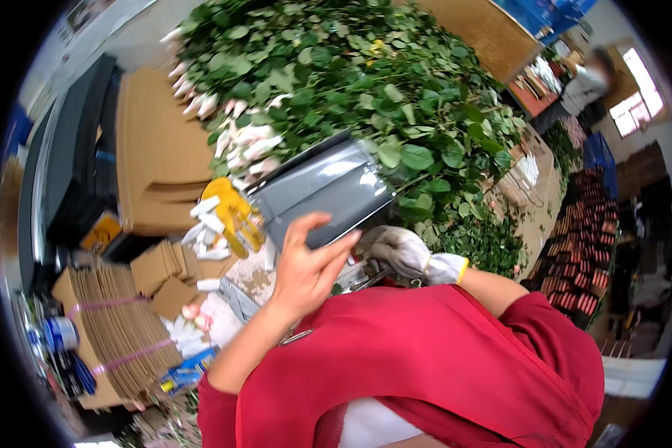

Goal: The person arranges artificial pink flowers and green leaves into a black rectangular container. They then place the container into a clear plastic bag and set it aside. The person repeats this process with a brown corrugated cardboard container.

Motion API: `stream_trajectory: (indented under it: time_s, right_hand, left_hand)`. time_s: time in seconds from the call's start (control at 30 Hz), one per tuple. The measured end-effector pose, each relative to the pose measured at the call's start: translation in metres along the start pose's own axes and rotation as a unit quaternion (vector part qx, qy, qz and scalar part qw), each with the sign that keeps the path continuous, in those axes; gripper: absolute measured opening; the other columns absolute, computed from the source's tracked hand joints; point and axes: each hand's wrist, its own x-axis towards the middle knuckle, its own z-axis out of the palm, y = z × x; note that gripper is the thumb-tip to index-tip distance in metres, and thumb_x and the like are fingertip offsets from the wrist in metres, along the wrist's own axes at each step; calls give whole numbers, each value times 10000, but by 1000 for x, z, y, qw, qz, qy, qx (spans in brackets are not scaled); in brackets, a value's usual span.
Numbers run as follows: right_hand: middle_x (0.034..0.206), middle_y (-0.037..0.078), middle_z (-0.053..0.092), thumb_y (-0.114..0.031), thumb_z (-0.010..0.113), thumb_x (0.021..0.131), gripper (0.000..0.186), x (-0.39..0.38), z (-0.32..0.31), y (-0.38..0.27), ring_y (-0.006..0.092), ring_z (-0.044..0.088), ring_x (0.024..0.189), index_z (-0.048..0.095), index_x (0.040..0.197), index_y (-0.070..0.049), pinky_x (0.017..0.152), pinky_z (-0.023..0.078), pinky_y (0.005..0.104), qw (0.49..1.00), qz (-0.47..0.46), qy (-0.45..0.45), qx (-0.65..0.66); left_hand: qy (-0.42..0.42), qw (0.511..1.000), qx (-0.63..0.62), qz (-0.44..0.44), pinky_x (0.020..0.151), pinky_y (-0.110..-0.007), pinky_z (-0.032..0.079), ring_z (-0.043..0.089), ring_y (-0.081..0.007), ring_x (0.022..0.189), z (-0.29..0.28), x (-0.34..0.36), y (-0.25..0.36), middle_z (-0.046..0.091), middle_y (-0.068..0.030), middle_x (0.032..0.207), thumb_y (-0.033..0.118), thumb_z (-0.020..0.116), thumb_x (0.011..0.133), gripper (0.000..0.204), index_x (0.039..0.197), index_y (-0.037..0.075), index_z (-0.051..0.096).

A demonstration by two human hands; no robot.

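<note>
My bare left hand [310, 265] is over a glossy dark-grey wrapper or sleeve [325, 183], its fingers bent and apart near the lower edge. My right hand [392, 250], in a whitish glove with a yellow cuff, is curled just below that wrapper's lower right; what it grips is hidden. Above lies a thick spread of leafy rose stems [351, 67], with pale pink heads in white nets [246, 142] along its left side. A yellow glove [235, 209] and loose white nets [205, 228] lie left of the wrapper.
Flat cardboard [160, 127] stands left, above strapped cardboard stacks [108, 336] and smaller pieces [168, 272]. Black equipment [67, 172] is at far left. Another person [579, 93] stands at back right, beyond the stems. Stacked pink-and-black bundles [575, 246] line the right side.
</note>
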Motion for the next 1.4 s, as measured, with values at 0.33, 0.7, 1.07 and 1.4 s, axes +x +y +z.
stream_trajectory:
  time_s: [0.33, 0.7, 1.07, 1.4]
  right_hand:
    - [535, 90, 559, -283, 668, 890, 389, 35, -39, -9, 169, 573, 485, 599, 599, -33, 459, 414, 323, 943, 203, 264, -20]
    - [704, 156, 672, -345, 619, 839, 272, -1, -98, -19, 340, 682, 686, 711, 831, -89, 627, 547, 442, 919, 164, -138, -332]
    - [848, 169, 693, -214, 603, 816, 188, 49, 19, -56, 357, 675, 812, 722, 858, -74, 714, 548, 439, 860, -56, -372, -345]
    - [971, 183, 702, -414, 507, 960, 449, 119, 363, -183, 318, 673, 899, 664, 1091, -14, 792, 522, 388, 796, -152, -537, -236]
  left_hand:
    - [-390, 798, 69, -454, 717, -372, 505, 639, -221, 857, 91, 246, -201, 740, -59, 947, 186, 718, 814, 244, 1046, 133, 772]
    - [-142, 985, 88, -39, 666, -292, 504, 637, -159, 717, 19, 252, -40, 703, -89, 841, 102, 629, 918, 143, 1025, 29, 691]
    - [270, 783, -159, -537, 622, -261, 468, 568, -85, 666, 31, -246, -6, 654, -23, 742, 105, 641, 922, 117, 984, 23, 698]
    - [421, 756, -35, -500, 1045, -351, 416, 543, -311, 1268, 4, -365, -50, 556, -224, 1361, 126, 618, 930, 503, 1390, -21, 477]
